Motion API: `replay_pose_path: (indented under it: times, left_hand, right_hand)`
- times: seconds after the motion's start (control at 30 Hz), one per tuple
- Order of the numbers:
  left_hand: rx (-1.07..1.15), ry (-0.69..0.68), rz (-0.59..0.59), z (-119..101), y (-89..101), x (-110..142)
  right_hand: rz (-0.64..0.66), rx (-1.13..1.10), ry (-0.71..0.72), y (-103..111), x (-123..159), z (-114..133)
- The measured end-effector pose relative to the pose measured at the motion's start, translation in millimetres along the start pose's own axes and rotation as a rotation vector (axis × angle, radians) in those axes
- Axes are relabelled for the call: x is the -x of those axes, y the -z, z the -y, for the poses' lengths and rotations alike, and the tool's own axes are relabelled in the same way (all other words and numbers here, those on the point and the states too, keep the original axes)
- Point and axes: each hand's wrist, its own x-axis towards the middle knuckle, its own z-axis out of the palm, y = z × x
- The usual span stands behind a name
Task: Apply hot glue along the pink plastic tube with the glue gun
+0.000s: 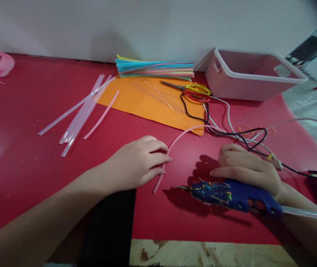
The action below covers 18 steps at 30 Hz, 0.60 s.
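Note:
My left hand (136,163) rests on the red table (30,111), fingers closed in a pinch on a bent pink straw (175,142) that curves away to the right. Fingers wrapped round its handle, my right hand (247,168) holds a blue glue gun (231,194), nozzle pointing left toward the straw's lower end. A clear glue stick (306,214) sticks out behind the gun.
An orange paper sheet (147,102) lies at centre, with yellow-and-red scissors (192,91) on its right edge. Behind are a bundle of coloured straws (155,68) and a white basket (250,74). Loose pale straws (80,111) lie left. Black and white cords (231,129) cross at right.

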Motion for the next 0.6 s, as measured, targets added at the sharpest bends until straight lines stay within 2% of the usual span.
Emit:
replay_pose_path:
  times: [0.1, 0.2, 0.3, 0.43, 0.53, 0.6]
  left_hand:
    - [0.023, 0.127, -0.017, -7, -1.7, -3]
    - [-0.023, 0.314, 0.035, -21, -4.2, -10]
    - [-0.179, 0.541, 0.097, -35, -4.5, -20]
    - [-0.273, 0.622, 0.212, -49, 0.4, -36]
    - [-0.2, 0.742, 0.248, -54, 6.6, -46]
    - [-0.053, 0.812, 0.175, -53, 10.1, -50]
  right_hand:
    - [-0.02, 0.033, -0.044, 2, -4, -1]
    - [-0.045, 0.064, 0.092, 3, -12, -2]
    - [-0.06, 0.093, 0.202, 1, -17, -4]
    - [-0.119, 0.097, 0.223, -1, -19, -6]
    - [-0.153, 0.119, 0.233, 1, -23, -3]
    - [-0.105, 0.166, 0.249, 4, -25, -1]
